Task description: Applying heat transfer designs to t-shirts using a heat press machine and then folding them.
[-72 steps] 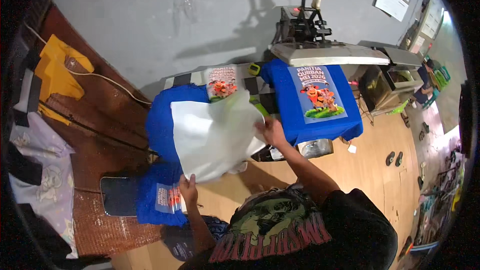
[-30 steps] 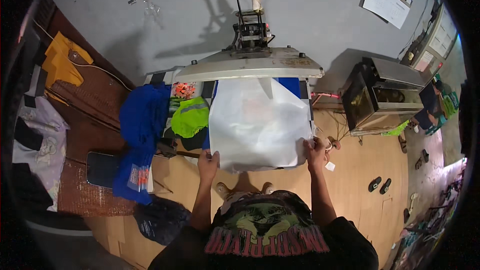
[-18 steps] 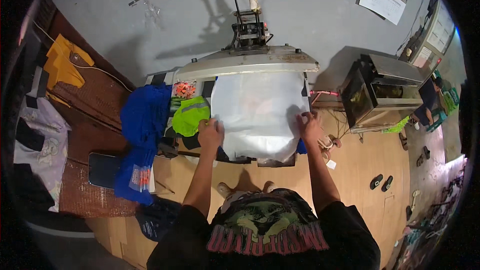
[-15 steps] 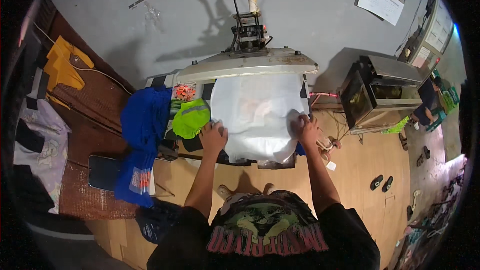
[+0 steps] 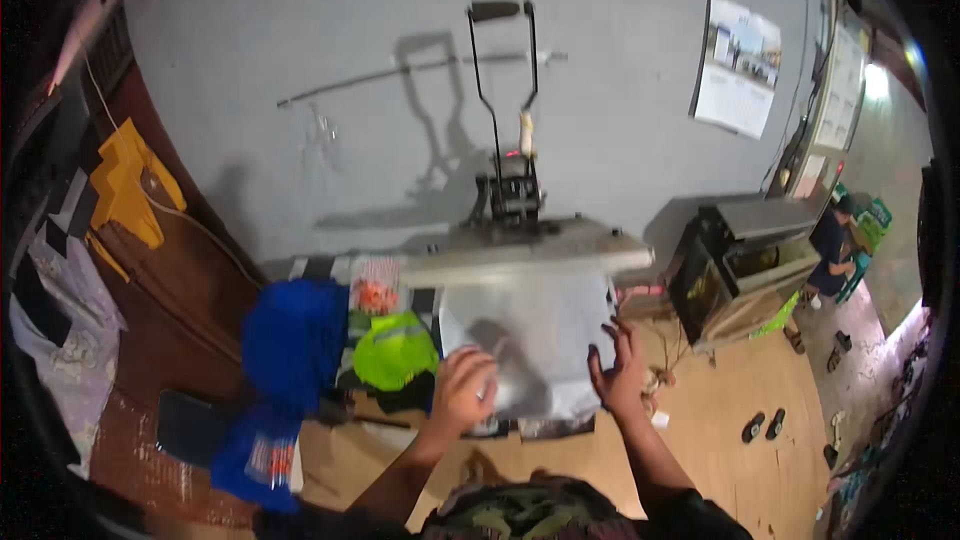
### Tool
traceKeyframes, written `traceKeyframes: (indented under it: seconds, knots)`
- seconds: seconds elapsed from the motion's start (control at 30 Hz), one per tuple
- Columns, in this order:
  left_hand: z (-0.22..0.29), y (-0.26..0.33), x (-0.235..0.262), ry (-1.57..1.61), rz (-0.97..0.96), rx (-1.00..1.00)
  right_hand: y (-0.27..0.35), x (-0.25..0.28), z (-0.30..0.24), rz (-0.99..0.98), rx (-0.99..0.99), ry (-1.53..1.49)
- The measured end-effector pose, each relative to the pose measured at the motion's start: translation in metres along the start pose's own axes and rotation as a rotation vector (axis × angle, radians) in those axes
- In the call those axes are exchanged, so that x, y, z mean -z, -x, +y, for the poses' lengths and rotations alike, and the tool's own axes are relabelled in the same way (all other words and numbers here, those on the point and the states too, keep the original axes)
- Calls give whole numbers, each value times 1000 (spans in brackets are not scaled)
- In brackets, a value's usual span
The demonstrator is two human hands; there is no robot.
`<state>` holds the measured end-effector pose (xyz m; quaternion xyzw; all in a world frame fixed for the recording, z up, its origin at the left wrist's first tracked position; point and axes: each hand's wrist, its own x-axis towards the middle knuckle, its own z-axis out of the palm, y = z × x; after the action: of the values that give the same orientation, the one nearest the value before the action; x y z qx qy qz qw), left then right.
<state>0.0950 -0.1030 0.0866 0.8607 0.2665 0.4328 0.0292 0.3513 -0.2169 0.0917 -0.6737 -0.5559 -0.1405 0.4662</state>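
A white sheet (image 5: 560, 340) lies over the lower bed of a heat press, below its raised grey upper plate (image 5: 560, 252). Over the sheet's near left edge is my left hand (image 5: 464, 388), its fingers loosely bent and holding nothing. My right hand (image 5: 622, 375) is at the sheet's right edge, fingers spread and holding nothing. The press's long black handle (image 5: 495, 10) stands upright against the wall. Next to my left hand lie a neon green cloth (image 5: 394, 352) and a small clear packet with orange print (image 5: 374, 292).
Blue fabric (image 5: 292, 345) is piled to the left, with a blue garment (image 5: 235, 450) in front. A dark open metal box (image 5: 745, 270) stands to the right. Black slippers (image 5: 765, 426) lie on the floor. Far right, another person (image 5: 832, 245) sits by a green bag.
My view has tilted up, showing the press handle's top. Both hands have lifted off the sheet; the left has moved inward over it, and the right hand's fingers have spread.
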Motion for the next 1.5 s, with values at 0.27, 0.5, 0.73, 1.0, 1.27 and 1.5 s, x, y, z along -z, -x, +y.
traceKeyframes:
  seconds: [0.27, 0.5, 0.73, 1.0, 1.27, 1.5]
  knots:
    - [11, -226, 115, -31, 162, -449, -201, 13, -134, 283, 571, 61]
    - [-52, -381, 136, -277, 232, -543, -354, 1, -142, 301, 626, 386]
    - [-83, -484, 91, -503, 56, -379, -473, -11, -109, 155, 626, 698]
    - [-91, -584, 22, -537, -129, -120, -603, -57, -75, -430, 339, 486]
    - [-83, -604, 3, -712, -282, 125, -613, -84, -73, -484, 312, 587]
    - [-50, -564, 18, -703, -166, 166, -586, -63, -77, -539, 548, 330]
